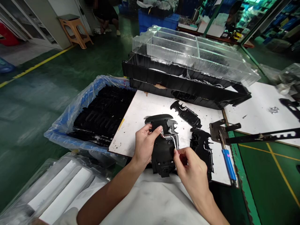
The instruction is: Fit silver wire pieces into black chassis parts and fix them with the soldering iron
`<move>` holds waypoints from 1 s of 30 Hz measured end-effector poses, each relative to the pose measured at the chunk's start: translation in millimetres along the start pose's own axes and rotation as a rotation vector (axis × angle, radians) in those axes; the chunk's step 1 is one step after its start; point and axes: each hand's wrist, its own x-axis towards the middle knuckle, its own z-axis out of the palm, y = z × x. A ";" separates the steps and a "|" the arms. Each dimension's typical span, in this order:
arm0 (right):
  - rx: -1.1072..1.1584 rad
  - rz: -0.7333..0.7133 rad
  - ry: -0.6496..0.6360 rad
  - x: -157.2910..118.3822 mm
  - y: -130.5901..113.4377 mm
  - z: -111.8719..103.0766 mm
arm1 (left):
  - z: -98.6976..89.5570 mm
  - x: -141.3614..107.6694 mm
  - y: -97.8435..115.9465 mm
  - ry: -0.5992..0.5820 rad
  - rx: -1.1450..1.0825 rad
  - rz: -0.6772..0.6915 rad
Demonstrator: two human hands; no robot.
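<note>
My left hand [143, 143] is closed on a flat black plastic part [161, 154], its thumb lying across the upper face near a bent silvery metal strip [169, 136]. The part is tilted up in front of my lap, at the board's near edge. With thumb and index finger pinched, my right hand [193, 167] grips the lower end of the strip along the part's right side. Two similar black parts lie on the white board: one [186, 114] just beyond the held part, another [201, 145] to its right, each with a strip showing.
A blue-handled tool [228, 164] leans against a metal bracket [219, 132] at the right. Behind stand black trays [161, 75] topped by a clear divided tray [174, 51]. Left is a plastic-lined blue crate [91, 89] of black parts. A person [106, 14] sits farther back.
</note>
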 end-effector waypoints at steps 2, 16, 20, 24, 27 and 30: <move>0.025 0.040 -0.054 0.7 1.2 -0.5 | -0.3 0.5 -1.5 -0.001 0.018 0.013; 0.850 0.619 -0.297 18.7 20.3 -3.1 | 0.1 0.5 1.7 0.000 0.089 0.074; 0.959 0.675 -0.299 17.6 19.9 1.2 | 3.0 0.7 4.3 -0.052 0.083 0.061; 1.032 0.727 -0.230 10.0 22.2 9.4 | -3.1 -3.8 4.1 -0.155 0.023 -0.105; 1.068 0.792 -0.162 4.2 18.1 15.7 | -10.4 -14.3 -0.7 -0.232 -0.005 -0.265; 1.052 0.836 -0.130 2.2 15.5 14.4 | -13.5 -23.9 -7.6 -0.239 0.037 -0.367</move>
